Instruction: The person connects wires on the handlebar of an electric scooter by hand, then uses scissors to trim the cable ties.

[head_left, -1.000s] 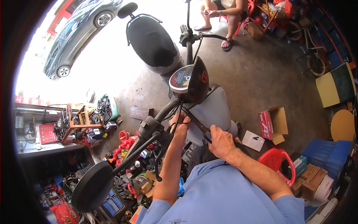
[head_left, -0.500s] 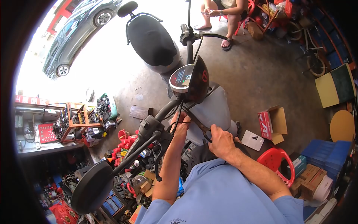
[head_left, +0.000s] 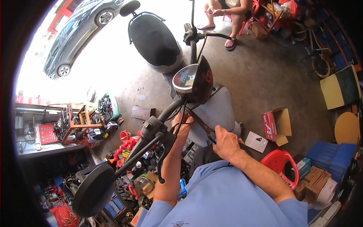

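An electric scooter stands in front of me, with a lit round dashboard (head_left: pixel 184 77) and a black handlebar (head_left: pixel 169 109). My left hand (head_left: pixel 183 120) is up among the black cables (head_left: pixel 180 120) below the dashboard, its fingers bent and partly hidden behind them. My right hand (head_left: pixel 227 143) is closed around the handle end of a long dark scissor-like tool (head_left: pixel 202 124). The tool slants up and left across the grey front panel (head_left: pixel 215 111), its far tip close to the cables and my left hand. What the tip touches cannot be made out.
A round mirror (head_left: pixel 93 190) and brake lever (head_left: pixel 162 166) jut out near my left arm. Piled parts (head_left: pixel 141 179) lie at lower left. A red stool (head_left: pixel 279 163) and open carton (head_left: pixel 278 125) stand at right. A seated person (head_left: pixel 234 13) is beyond the scooter.
Both hands keep almost the same place. My right hand and the tool have shifted very slightly, and the scooter sits marginally further right in view.
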A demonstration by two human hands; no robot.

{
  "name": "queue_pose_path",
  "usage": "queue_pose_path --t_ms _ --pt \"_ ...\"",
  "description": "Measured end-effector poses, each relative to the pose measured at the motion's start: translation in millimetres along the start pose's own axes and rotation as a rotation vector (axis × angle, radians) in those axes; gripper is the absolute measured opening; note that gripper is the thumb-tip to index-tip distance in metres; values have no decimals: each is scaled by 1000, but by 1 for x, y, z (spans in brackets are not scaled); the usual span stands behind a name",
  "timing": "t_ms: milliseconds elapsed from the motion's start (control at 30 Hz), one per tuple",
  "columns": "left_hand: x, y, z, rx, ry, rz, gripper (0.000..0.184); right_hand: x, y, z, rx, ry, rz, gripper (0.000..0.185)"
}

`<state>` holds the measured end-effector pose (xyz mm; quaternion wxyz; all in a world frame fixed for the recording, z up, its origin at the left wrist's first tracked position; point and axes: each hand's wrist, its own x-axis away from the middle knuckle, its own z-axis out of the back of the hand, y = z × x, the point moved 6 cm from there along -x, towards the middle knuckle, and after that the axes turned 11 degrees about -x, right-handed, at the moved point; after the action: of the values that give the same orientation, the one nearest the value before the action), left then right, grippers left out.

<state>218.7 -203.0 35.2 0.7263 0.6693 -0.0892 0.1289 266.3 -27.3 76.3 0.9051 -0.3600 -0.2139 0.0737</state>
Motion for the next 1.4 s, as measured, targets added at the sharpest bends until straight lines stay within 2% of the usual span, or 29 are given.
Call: queue_pose_path --t_ms 433,533,833,1100,1233,1400 --pt "-8 -23 8 -117 30 -28 14 -1 -7 4 -11 12 -36 39" --pt "-12 -39 17 -258 138 -129 14 -1 -7 2 7 -13 -35 40" --pt "-9 -34 13 -215 132 -107 13 -2 -2 -4 0 -7 -30 40" --pt "1 -3 1 51 27 -1 13 -2 0 -5 -4 1 -21 41" --pt "-2 -16 5 -19 83 -35 13 -3 1 -6 -17 14 -14 42" --pt "3 4 0 38 15 3 13 -2 1 -5 -21 28 3 42"
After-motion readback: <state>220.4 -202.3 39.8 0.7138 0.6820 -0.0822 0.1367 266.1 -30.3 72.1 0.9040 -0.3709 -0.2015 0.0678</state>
